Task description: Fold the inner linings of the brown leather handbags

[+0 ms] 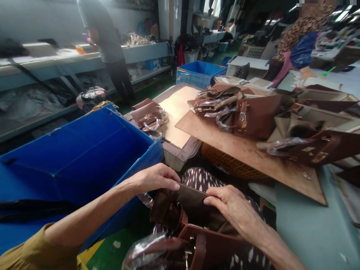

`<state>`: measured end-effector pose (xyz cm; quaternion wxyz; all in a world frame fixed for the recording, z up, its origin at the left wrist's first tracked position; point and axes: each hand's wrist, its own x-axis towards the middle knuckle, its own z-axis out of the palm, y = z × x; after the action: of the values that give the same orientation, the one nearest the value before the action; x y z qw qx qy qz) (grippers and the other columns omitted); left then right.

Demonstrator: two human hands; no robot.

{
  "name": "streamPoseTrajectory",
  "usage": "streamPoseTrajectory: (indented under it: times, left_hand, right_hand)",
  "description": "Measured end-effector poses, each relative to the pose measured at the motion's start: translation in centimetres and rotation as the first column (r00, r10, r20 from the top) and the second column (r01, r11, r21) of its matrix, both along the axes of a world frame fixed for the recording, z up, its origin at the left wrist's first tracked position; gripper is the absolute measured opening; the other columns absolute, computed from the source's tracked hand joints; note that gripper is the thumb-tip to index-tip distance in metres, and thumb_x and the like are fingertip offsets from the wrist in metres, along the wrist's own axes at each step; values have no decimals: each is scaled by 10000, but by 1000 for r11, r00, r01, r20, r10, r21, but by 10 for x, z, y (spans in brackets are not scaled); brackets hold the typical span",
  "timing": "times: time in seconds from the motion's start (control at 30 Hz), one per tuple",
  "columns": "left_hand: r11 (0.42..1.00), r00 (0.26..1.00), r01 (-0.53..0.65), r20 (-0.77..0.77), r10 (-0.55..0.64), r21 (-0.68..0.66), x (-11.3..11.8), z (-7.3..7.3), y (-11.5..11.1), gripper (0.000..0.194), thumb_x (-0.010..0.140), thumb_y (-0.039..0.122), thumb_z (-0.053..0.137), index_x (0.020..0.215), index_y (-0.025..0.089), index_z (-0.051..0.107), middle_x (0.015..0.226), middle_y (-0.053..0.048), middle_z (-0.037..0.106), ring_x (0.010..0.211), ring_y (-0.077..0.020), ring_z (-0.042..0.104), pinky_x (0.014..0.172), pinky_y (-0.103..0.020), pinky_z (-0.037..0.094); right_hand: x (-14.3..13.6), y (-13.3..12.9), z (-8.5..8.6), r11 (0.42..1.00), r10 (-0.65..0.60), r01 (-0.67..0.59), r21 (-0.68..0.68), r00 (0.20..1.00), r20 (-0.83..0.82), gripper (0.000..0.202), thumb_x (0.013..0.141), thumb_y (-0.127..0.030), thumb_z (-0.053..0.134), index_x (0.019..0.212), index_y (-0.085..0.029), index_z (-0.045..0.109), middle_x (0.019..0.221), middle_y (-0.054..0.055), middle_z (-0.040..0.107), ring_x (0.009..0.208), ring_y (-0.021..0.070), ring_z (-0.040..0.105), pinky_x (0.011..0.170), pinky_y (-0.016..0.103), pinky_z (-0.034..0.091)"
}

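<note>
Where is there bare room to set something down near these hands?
Bare patches: the beige sheet between the brown stack and the piled bags; a near-left strip of the brown board, in front of those bags; most of the pale green surface beyond the right hand. Crowded: the board's far side, and the lap, under the open bag.

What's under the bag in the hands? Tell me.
Dark cloth with white spots shows behind and beside the brown bag; whatever lies directly beneath is covered by the bag itself.

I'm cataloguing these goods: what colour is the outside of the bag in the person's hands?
The bag is reddish-brown outside, best seen in the head view.
</note>
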<state>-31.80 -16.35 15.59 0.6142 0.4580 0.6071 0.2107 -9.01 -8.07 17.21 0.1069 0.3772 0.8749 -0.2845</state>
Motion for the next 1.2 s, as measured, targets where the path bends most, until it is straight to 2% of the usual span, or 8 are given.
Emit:
streamPoseTrajectory:
  times: [0.17,0.43,0.6,0.77,0.93,1.1,1.2]
  left_hand:
    - [999,998,36,-49,-35,14,6,1,5,369,726,462,552,857,142,682,645,19,564,566,-95,440,499,-185,322]
    - [991,986,133,-108,-129,30,16,-1,3,345,762,416,480,796,129,668,575,38,463,493,-77,323,440,-192,253]
    - [988,986,118,-134,-104,100,25,-4,-1,318,781,372,432,692,123,610,547,44,369,485,-73,287,413,-196,211]
    - [985,985,132,-127,-118,109,28,-2,-2,298,775,356,436,596,132,520,534,46,330,487,-69,275,406,-192,197]
    - [983,989,128,-84,-118,130,29,-1,-3,310,786,345,433,547,149,411,518,53,292,478,-63,243,407,-197,183]
    - [984,993,95,-79,-84,152,33,-5,-6,329,804,343,426,541,149,388,520,53,269,481,-60,222,410,-204,163]
    - [991,996,53,-74,-45,123,37,-5,-8,352,805,377,436,542,147,395,519,53,264,476,-57,221,407,-204,151]
  right_hand:
    - [1,0,-1,999,-15,13,-36,999,-40,251,809,-330,491,607,-225,598,613,-17,601,665,156,546,581,240,306]
    - [6,4,-10,961,-23,-32,-274,981,-195,345,832,-346,449,536,-171,462,524,-60,432,548,96,402,507,230,238]
    - [7,2,-12,962,-30,-26,-273,980,-199,369,842,-358,427,523,-171,419,518,-60,359,536,93,351,488,227,216]
    - [8,2,-16,963,-21,-33,-267,980,-198,380,848,-367,415,522,-172,427,528,-60,302,530,91,324,473,226,200]
    - [5,2,-16,968,22,-64,-244,985,-171,389,855,-393,405,538,-175,464,526,-57,322,521,92,338,477,229,203]
    - [-9,-2,-7,974,115,-153,-169,969,-216,385,881,-341,378,565,-172,518,531,-42,431,531,95,389,510,229,238]
    - [-20,-7,-1,964,125,-176,-198,962,-243,348,879,-297,381,594,-173,538,567,-30,503,557,98,440,518,216,264]
